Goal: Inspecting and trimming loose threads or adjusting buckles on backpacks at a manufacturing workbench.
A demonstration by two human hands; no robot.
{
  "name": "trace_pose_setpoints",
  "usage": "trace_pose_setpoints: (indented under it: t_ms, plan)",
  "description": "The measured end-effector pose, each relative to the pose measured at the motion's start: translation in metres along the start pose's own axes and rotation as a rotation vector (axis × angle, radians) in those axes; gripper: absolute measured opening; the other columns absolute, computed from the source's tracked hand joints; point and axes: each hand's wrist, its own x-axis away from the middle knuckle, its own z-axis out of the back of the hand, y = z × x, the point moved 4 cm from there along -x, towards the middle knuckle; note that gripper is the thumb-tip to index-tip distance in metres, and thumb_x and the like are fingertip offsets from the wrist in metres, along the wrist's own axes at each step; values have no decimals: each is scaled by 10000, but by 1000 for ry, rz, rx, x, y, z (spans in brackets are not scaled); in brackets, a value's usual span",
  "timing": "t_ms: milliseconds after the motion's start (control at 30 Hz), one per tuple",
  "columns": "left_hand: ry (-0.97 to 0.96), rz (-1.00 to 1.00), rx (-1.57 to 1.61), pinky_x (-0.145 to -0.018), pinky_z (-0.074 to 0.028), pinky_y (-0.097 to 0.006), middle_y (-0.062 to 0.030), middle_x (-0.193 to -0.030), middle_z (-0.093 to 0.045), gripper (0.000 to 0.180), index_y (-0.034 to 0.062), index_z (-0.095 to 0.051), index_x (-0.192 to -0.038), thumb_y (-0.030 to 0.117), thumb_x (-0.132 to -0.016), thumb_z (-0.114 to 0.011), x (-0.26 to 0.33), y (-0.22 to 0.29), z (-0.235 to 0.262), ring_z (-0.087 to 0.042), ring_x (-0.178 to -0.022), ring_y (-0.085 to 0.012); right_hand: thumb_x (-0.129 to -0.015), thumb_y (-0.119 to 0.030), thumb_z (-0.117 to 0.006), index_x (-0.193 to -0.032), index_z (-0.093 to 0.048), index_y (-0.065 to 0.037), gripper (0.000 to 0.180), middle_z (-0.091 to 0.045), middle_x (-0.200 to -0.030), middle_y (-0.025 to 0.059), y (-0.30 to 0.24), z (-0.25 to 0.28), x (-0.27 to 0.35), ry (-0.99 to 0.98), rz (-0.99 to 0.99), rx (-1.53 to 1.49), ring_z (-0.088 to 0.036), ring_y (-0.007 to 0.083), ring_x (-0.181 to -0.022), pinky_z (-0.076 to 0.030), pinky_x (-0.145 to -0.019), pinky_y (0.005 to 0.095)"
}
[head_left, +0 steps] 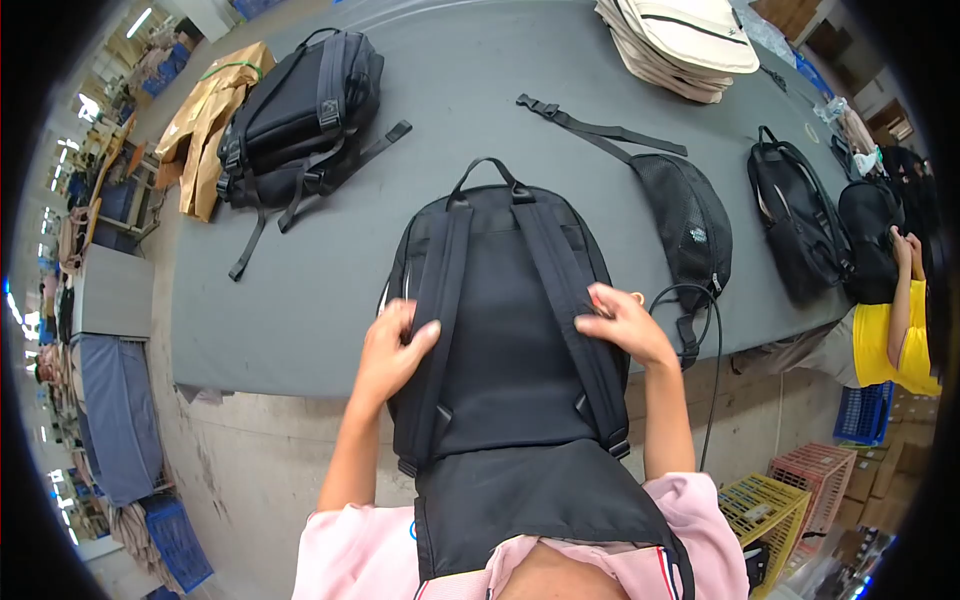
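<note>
A black backpack (505, 340) lies with its padded shoulder straps facing up and its top handle pointing away from me. Its lower end hangs past the table's front edge, against my black apron. My left hand (396, 345) grips its left side, thumb over the left strap (445, 290) and fingers mostly hidden at the edge. On the opposite side my right hand (635, 325) holds the right strap (562, 270) and side edge. A small red-orange item shows by my right fingers; its kind is unclear. A black sling bag (690, 225) lies to the right.
On the grey table (300, 320) stand a black backpack (310, 110) beside brown paper (213, 125) at left and stacked cream bags (685, 45) at the back. More black backpacks (795, 215) lie right, near a co-worker in a yellow top (900, 340). Crates (765, 515) stand below right.
</note>
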Motion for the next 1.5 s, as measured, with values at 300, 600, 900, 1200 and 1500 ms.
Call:
trace_pose_setpoints:
  t_ms: [300,600,900,1200,1500]
  plan:
    - [-240,-319,887,-610,-540,-310,-187,-796,-647,471,-84,-491,-1106,225,-797,-667,-11,112,68,-650,-694,-234,-737,-53,-707,-1083,-525,60,408,-602,-940,29,-110,13,15,236,662,-444,-582,101,-756,-465,-673,208]
    - [80,224,762,-655,-536,-267,-98,-896,-673,237,13,-563,-1028,222,-917,-573,-176,-53,-6,-637,-737,-135,-816,-171,-706,-909,-556,-57,210,-456,-676,-62,-28,36,-114,312,171,-296,-342,12,-482,-245,-414,181]
    - [134,218,773,-623,-510,-248,-103,-875,-677,240,31,-557,-947,264,-905,-601,-171,-47,-7,-636,-710,-124,-828,-177,-695,-874,-510,-77,216,-414,-588,-74,-24,40,-114,380,219,-322,-267,7,-385,-180,-367,198]
    - [133,288,595,-497,-409,-222,19,-657,-577,328,68,-588,-817,387,-887,-608,-152,-22,-1,-519,-543,-66,-789,-44,-698,-1052,-585,-50,286,-528,-742,43,-92,-12,-41,821,767,497,-474,112,-561,-425,-529,244]
    - [58,206,949,-524,-461,-226,-10,-745,-618,378,31,-596,-895,409,-895,-594,-122,42,-12,-562,-583,-71,-900,-80,-573,-954,-526,-21,93,-576,-749,11,-75,-69,-72,253,536,71,-533,72,-616,-413,-552,226]
